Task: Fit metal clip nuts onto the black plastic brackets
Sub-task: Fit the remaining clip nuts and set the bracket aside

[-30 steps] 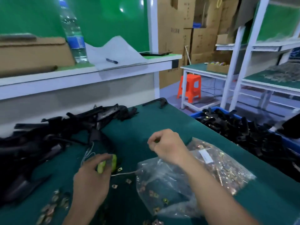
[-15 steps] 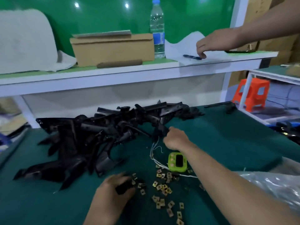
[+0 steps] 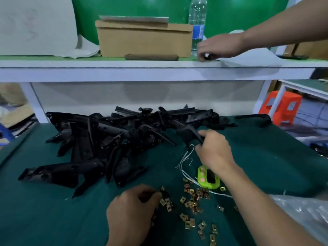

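right hand [image 3: 215, 151] grips bracket [image 3: 188, 132] at pile's [image 3: 106, 139] near edge | left hand [image 3: 131, 208] holds dark part [image 3: 164, 193] beside clip nuts [image 3: 192, 199] | mat [image 3: 53, 219] front-left

bracket pile [image 3: 113, 139] blocking left, bare mat [image 3: 266, 153] right

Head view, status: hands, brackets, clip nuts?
Left hand grips small black part by loose brass-coloured metal clip nuts. Right hand grips black plastic bracket at pile edge. White string, lime-green plastic gadget lie between.

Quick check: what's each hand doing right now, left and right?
Left hand: curled around a small black part.
Right hand: gripping a black bracket.
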Demonstrator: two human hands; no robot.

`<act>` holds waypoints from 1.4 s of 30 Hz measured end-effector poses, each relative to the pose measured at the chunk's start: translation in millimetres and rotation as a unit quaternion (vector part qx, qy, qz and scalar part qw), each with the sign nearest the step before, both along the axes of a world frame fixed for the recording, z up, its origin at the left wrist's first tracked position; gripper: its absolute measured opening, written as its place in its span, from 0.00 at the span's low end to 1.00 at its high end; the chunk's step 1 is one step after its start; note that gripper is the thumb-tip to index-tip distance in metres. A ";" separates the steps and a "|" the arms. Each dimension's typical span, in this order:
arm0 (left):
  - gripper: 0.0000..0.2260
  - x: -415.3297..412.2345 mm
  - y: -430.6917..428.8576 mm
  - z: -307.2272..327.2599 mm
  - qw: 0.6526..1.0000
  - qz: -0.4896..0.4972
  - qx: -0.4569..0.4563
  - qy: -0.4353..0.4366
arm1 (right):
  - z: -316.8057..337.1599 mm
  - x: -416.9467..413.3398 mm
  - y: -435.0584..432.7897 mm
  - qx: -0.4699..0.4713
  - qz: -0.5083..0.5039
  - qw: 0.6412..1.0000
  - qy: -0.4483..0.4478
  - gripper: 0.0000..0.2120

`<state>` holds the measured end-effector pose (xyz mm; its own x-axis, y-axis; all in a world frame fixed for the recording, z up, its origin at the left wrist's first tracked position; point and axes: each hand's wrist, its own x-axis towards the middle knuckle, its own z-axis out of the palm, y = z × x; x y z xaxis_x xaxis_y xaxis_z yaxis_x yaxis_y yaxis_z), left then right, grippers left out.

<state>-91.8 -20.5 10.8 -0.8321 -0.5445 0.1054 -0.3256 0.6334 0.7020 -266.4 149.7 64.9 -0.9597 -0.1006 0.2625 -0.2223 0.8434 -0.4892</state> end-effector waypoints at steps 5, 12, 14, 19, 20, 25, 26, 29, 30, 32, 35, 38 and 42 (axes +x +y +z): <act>0.09 4.0 -4.5 -4.8 0.996 -0.015 0.073 0.053 | -5.3 76.2 17.6 -0.019 0.047 0.997 0.050 0.09; 0.13 6.7 -4.9 -8.9 0.996 -0.025 0.061 0.066 | -44.0 117.4 30.0 -0.053 0.057 0.997 0.012 0.25; 0.12 7.1 -5.5 -10.5 0.996 -0.021 0.056 0.065 | -48.9 114.8 34.0 -0.047 0.046 0.998 -0.011 0.24; 0.11 5.7 -8.0 -13.5 0.997 -0.015 0.045 0.068 | -51.2 113.7 37.0 -0.021 0.043 0.993 -0.106 0.24; 0.12 5.0 -8.1 -13.6 0.997 -0.017 0.044 0.066 | -51.2 114.7 36.4 -0.001 0.047 0.992 -0.114 0.26; 0.13 3.0 -7.5 -15.6 0.996 -0.024 0.038 0.074 | -49.0 113.9 36.6 0.042 0.057 0.990 -0.125 0.22; 0.13 2.5 -7.8 -17.6 0.996 -0.025 0.034 0.077 | -48.8 113.2 37.1 0.037 0.058 0.989 -0.128 0.17; 0.12 3.5 -7.5 -23.4 0.996 -0.036 0.017 0.077 | -50.4 113.6 36.5 0.039 0.064 0.987 -0.144 0.10; 0.11 3.9 -7.3 -25.6 0.997 -0.043 -0.003 0.070 | -51.5 114.1 35.9 0.041 0.064 0.987 -0.143 0.10; 0.10 5.8 -6.2 -29.1 0.994 -0.067 -0.058 0.063 | -53.9 115.3 34.4 0.037 0.066 0.988 -0.136 0.10; 0.10 5.5 -3.5 -29.6 0.984 -0.114 -0.113 0.071 | -56.3 116.8 31.3 0.040 0.064 0.991 -0.109 0.08; 0.07 7.2 3.9 -26.4 0.973 -0.157 -0.130 0.105 | -58.1 116.8 30.6 0.044 0.049 0.994 -0.091 0.09; 0.14 11.8 18.7 -27.7 0.962 -0.222 -0.134 0.088 | -59.9 115.4 29.8 0.043 0.043 0.996 -0.067 0.10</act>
<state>-80.0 -1.9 -16.9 -0.9325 -0.0740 0.3536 0.1274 0.8486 0.5134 -151.0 179.5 4.9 -0.9726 -0.1998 0.1189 -0.2321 0.8644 -0.4461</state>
